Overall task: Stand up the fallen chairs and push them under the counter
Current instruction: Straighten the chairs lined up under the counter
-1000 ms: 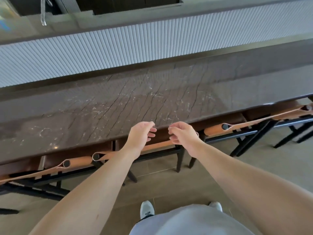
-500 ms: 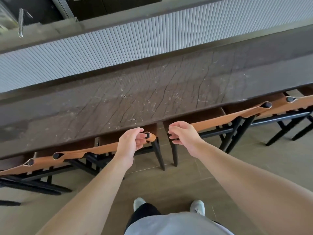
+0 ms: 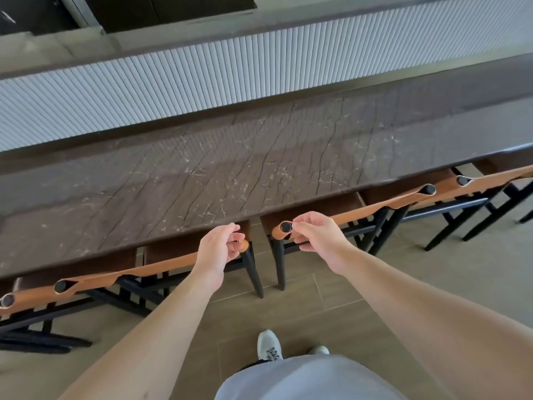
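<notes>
Two upright chairs with tan leather backrests and black frames stand side by side, seats tucked under the dark marble counter (image 3: pixel 259 168). My left hand (image 3: pixel 219 249) curls its fingers round the right end of the left chair's backrest (image 3: pixel 150 268). My right hand (image 3: pixel 317 235) grips the left end of the right chair's backrest (image 3: pixel 363 212), just behind its black post cap (image 3: pixel 286 226). A narrow gap of floor separates the two chairs.
More chairs of the same kind stand under the counter at the far left (image 3: pixel 7 300) and far right (image 3: pixel 463 180). A white fluted panel (image 3: pixel 202 73) rises behind the counter. Tiled floor (image 3: pixel 302 295) lies between my shoes (image 3: pixel 268 346) and the chairs.
Both hands have come down from the counter's edge onto the facing backrest ends of two neighbouring chairs. My view has shifted and more of the chairs shows.
</notes>
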Tool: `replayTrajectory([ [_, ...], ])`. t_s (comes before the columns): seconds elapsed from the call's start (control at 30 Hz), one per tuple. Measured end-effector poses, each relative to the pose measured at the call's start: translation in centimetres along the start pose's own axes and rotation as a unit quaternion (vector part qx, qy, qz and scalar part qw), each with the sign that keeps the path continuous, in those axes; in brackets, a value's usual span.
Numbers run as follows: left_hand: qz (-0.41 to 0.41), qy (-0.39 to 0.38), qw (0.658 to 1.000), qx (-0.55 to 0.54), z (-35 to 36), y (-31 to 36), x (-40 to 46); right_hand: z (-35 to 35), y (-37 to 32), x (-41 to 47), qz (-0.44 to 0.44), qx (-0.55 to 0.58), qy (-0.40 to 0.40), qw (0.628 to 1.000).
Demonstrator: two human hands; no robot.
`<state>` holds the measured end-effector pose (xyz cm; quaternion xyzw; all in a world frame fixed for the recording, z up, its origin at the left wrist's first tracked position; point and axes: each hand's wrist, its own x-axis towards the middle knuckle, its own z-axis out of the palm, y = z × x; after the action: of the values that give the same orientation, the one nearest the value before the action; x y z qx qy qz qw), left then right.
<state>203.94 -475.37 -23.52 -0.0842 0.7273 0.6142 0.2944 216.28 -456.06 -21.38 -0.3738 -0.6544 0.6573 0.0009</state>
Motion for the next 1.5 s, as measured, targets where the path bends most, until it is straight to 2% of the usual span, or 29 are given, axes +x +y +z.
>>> replayTrajectory([
  [0.17,-0.017,0.004,0.999,-0.03,0.2,0.0,2.2,0.3,-0.2,1.6,0.001,0.016,0.035,0.999],
  [0.4,-0.072,0.022,0.996,-0.048,-0.9,-0.4,3.2,2.2,0.3,3.3,0.029,0.012,0.005,1.0],
  [0.47,-0.064,0.028,0.997,-0.011,-0.8,0.0,3.6,2.1,-0.2,4.3,0.028,0.001,-0.003,1.0],
  [0.57,0.019,-0.003,0.995,0.101,-0.8,-0.7,3.0,2.0,-0.8,5.8,0.032,-0.012,-0.017,0.999],
  [0.63,0.08,-0.015,0.973,0.214,-1.0,-1.0,2.9,1.8,-0.8,6.6,0.008,-0.099,-0.015,0.995],
  [0.77,0.142,0.003,0.9,0.413,-1.4,-2.1,3.9,1.0,0.5,7.8,-0.1,-0.359,-0.044,0.927],
  [0.93,0.168,0.011,0.822,0.544,-0.6,-2.9,4.2,0.7,1.4,9.2,-0.178,-0.465,-0.111,0.86],
  [1.0,0.178,0.015,0.796,0.579,-0.5,-3.3,4.3,0.9,1.4,9.2,-0.208,-0.517,-0.13,0.82],
  [1.1,0.196,0.011,0.737,0.646,-0.3,-3.6,4.5,1.2,1.3,9.0,-0.244,-0.602,-0.135,0.748],
  [1.17,0.213,0.008,0.707,0.675,-0.2,-3.6,4.8,1.5,1.2,8.8,-0.235,-0.636,-0.139,0.722],
  [1.37,0.228,-0.015,0.673,0.703,-0.2,-2.9,5.6,2.0,0.9,9.1,-0.225,-0.686,-0.14,0.677],
  [1.5,0.235,-0.041,0.658,0.714,-0.6,-2.5,6.0,2.1,1.2,9.5,-0.237,-0.694,-0.147,0.664],
])
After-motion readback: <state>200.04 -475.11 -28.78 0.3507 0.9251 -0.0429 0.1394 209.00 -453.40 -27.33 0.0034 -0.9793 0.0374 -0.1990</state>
